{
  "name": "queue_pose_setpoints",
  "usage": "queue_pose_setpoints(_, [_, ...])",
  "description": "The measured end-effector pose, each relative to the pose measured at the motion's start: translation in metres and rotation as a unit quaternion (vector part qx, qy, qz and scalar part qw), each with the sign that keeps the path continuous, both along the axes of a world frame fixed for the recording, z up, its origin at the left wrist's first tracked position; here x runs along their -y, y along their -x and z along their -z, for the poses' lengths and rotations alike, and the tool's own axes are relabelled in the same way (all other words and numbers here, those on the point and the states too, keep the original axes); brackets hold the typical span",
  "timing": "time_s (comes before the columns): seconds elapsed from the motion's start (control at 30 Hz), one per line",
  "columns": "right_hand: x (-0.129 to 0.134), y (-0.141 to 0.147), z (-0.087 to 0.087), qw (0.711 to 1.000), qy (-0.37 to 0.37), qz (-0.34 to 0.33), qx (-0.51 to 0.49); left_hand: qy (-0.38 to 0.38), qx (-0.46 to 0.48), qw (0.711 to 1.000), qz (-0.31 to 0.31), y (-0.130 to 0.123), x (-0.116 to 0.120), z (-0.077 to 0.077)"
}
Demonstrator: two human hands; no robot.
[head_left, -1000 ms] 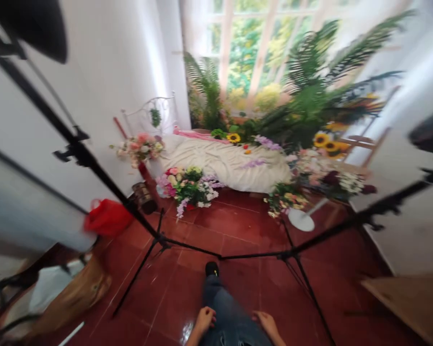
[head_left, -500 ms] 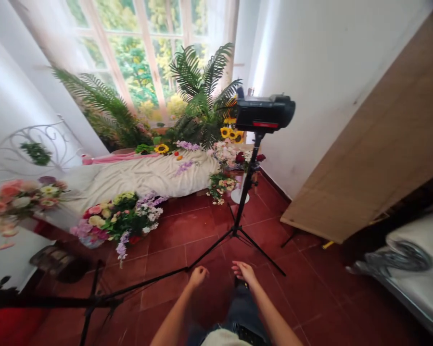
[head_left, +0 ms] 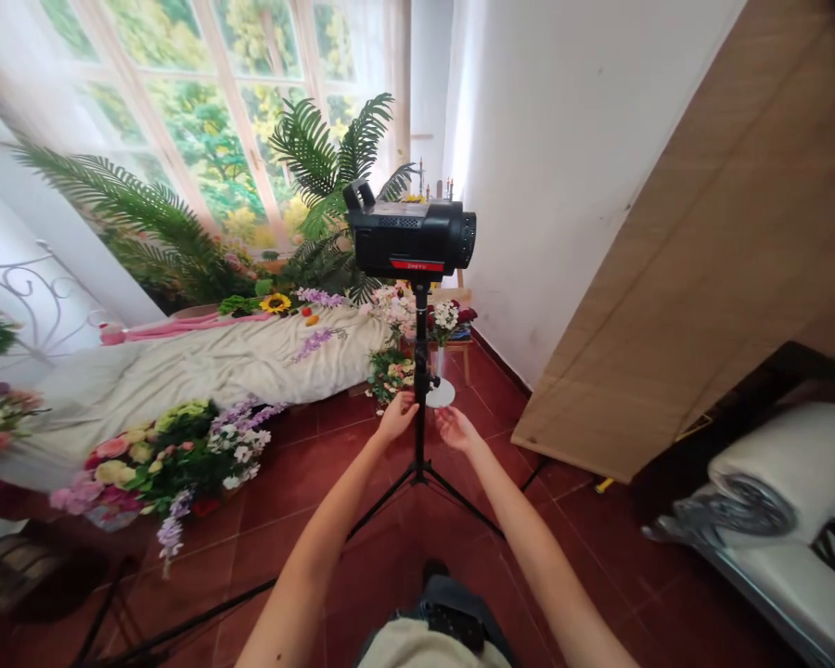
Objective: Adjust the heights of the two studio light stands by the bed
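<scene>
A black studio light [head_left: 410, 237] with a red label sits on top of a black tripod stand [head_left: 419, 436], upright in front of me. My left hand [head_left: 398, 417] is at the left side of the stand's pole, its fingers curled and partly behind the pole; whether they grip it cannot be made out. To the right of the pole is my right hand [head_left: 456, 429], palm up with its fingers apart, holding nothing. A round white base [head_left: 441, 393] shows just beyond the hands.
A bed with a cream cover [head_left: 250, 357] lies beyond, with flower bunches [head_left: 173, 455] in front. Palm leaves [head_left: 334, 153] stand by the window. A tan panel [head_left: 619, 278] and white rolls [head_left: 772, 473] are at the right. Another stand's leg [head_left: 209, 608] crosses the floor at lower left.
Both hands have reached forward and up to the pole of the stand. The view has come closer and turned right, so the light and stand appear further left.
</scene>
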State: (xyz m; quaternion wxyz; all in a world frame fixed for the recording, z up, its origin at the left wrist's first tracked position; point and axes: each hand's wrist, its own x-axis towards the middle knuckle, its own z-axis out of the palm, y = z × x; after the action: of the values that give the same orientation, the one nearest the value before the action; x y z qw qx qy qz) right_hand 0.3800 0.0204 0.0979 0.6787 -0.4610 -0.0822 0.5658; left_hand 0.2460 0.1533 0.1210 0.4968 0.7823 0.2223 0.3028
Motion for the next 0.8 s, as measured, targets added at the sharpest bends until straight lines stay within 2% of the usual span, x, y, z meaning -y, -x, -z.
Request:
queue_pose_setpoints(0.07, [-0.018, -0.025, -0.012, 0.994, -0.048, -0.039, -0.089, -0.042, 0.034, 0.998, -0.033, -0.032, -0.004, -0.017])
queue_pose_setpoints(0.13, [-0.035, -0.043, -0.019, 0.976, -0.081, -0.090, -0.179, -0.087, 0.046, 0.991, -0.089, -0.057, -0.008, -0.029])
queue_pose_setpoints(0.2, [-0.049, -0.054, -0.023, 0.955, -0.094, -0.134, -0.248, -0.103, 0.054, 0.982, -0.150, -0.074, -0.012, -0.035])
queue_pose_setpoints(0.27, [-0.058, -0.059, -0.025, 0.936, -0.096, -0.167, -0.296, -0.081, 0.067, 0.976, -0.192, -0.087, -0.015, -0.037])
queue_pose_setpoints(0.37, [-0.064, -0.063, -0.026, 0.913, -0.120, -0.180, -0.345, -0.039, 0.059, 0.982, -0.176, -0.099, -0.020, -0.035])
queue_pose_setpoints(0.5, [-0.064, -0.066, -0.028, 0.904, -0.152, -0.186, -0.352, -0.047, 0.005, 0.988, -0.144, -0.103, -0.021, -0.033])
queue_pose_setpoints(0.6, [-0.065, -0.067, -0.026, 0.923, -0.175, -0.194, -0.282, -0.061, -0.012, 0.985, -0.158, -0.102, -0.021, -0.032])
queue_pose_setpoints(0.67, [-0.066, -0.067, -0.023, 0.947, -0.195, -0.186, -0.175, -0.068, -0.015, 0.985, -0.155, -0.102, -0.021, -0.032])
queue_pose_setpoints(0.73, [-0.067, -0.068, -0.022, 0.966, -0.187, -0.176, 0.017, -0.073, -0.008, 0.987, -0.143, -0.102, -0.023, -0.031])
queue_pose_setpoints(0.77, [-0.067, -0.069, -0.022, 0.961, -0.163, -0.170, 0.141, -0.075, -0.005, 0.988, -0.137, -0.102, -0.024, -0.030])
queue_pose_setpoints(0.8, [-0.067, -0.071, -0.024, 0.942, -0.133, -0.164, 0.261, -0.078, -0.003, 0.988, -0.131, -0.102, -0.025, -0.030])
